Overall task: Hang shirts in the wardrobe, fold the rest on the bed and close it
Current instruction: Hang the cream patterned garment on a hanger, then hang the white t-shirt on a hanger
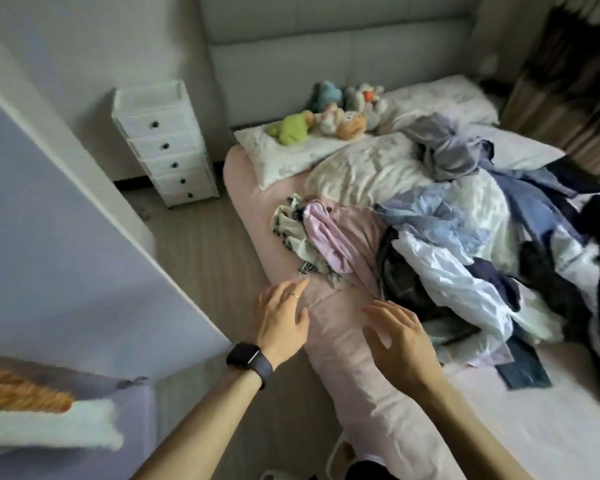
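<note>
A pile of loose clothes (465, 258) lies across the bed (354, 375), which has a pink sheet. At the pile's near left are a pink garment (336, 240) and a black-and-white patterned one (291, 230). My left hand (283, 320), with a dark watch on the wrist, hovers over the bed's left edge with straight fingers, just short of the patterned garment. My right hand (400, 341) is spread above the pink sheet beside the pile and holds nothing. The open wardrobe door (59, 244) stands at the left.
A white drawer tower (163, 143) stands on the floor beside the bed's head. Several plush toys (333, 112) sit on the pillows by the padded headboard. Folded items (32, 410) lie on a wardrobe shelf at the lower left. A strip of wooden floor (201, 258) runs between wardrobe and bed.
</note>
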A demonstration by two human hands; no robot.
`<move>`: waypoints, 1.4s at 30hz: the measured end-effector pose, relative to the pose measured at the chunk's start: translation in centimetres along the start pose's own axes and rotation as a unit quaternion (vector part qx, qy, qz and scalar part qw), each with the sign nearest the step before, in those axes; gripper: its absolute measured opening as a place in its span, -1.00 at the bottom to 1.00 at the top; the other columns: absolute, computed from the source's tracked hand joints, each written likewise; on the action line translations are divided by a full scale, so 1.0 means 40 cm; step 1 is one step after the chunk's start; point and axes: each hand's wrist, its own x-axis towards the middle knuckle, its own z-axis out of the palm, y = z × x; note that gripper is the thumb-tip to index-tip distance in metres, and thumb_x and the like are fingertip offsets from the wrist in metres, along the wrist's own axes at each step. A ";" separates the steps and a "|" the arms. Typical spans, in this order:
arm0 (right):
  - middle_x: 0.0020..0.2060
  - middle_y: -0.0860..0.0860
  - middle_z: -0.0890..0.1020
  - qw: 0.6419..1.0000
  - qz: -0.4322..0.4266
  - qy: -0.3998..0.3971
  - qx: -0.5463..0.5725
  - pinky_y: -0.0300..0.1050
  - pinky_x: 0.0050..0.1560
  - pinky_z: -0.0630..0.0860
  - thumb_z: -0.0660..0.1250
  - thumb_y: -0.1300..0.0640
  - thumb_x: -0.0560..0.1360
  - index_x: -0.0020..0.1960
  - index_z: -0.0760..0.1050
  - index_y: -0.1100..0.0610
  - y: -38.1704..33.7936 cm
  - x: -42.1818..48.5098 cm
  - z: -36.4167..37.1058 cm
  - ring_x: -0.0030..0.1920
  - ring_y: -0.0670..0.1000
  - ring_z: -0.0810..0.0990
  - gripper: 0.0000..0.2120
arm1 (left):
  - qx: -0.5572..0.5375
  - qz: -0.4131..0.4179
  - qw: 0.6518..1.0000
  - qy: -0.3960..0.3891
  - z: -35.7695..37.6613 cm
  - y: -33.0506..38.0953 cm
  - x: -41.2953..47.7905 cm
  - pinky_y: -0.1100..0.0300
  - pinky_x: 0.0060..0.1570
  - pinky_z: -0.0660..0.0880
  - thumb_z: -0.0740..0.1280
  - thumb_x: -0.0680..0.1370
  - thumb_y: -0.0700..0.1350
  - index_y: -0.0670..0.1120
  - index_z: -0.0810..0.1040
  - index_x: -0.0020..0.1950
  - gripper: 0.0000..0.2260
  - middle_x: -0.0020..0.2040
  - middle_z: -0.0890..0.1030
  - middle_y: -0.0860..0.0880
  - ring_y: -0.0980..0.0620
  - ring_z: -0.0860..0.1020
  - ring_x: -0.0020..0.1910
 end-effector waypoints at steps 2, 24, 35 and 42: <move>0.20 -0.01 0.65 0.997 0.067 0.033 0.003 -0.04 0.33 0.42 0.51 0.19 0.47 0.19 0.65 0.07 0.087 -0.022 -0.043 0.28 0.15 0.56 -0.71 | -0.001 0.047 0.998 -0.031 0.059 0.078 0.063 0.03 0.36 0.31 0.32 0.54 -0.09 -0.01 0.43 0.49 -0.51 0.38 0.50 -0.03 -0.08 0.44 0.35; 0.45 0.02 0.42 0.952 0.303 -0.025 0.016 -0.07 0.34 0.29 0.31 -0.13 0.57 0.53 0.26 0.00 0.657 0.354 -0.133 0.40 0.10 0.36 -0.41 | 0.130 0.080 0.960 -0.235 0.498 0.262 0.647 0.03 0.49 0.18 0.20 0.60 0.03 0.12 0.20 0.59 -0.46 0.60 0.15 -0.01 -0.08 0.23 0.52; 0.60 0.04 0.00 0.898 0.400 -0.167 -0.075 0.23 0.27 0.46 0.38 -0.25 0.48 0.54 0.03 -0.28 0.859 0.583 0.159 0.49 0.21 0.23 -0.24 | 0.219 0.154 0.882 -0.387 0.863 0.150 0.882 -0.14 0.52 0.07 0.21 0.59 0.05 -0.05 -0.14 0.64 -0.26 0.64 -0.19 0.03 0.01 -0.05 0.60; 0.09 0.12 0.59 0.891 0.454 0.013 0.004 0.09 -0.08 0.46 0.20 0.11 0.57 0.26 0.31 -0.02 0.857 0.552 0.114 0.02 0.25 0.56 -0.73 | 0.220 0.169 0.864 -0.420 0.867 0.130 0.919 -0.12 0.47 0.16 0.21 0.55 0.00 -0.05 -0.06 0.64 -0.27 0.64 -0.11 0.01 0.00 0.01 0.59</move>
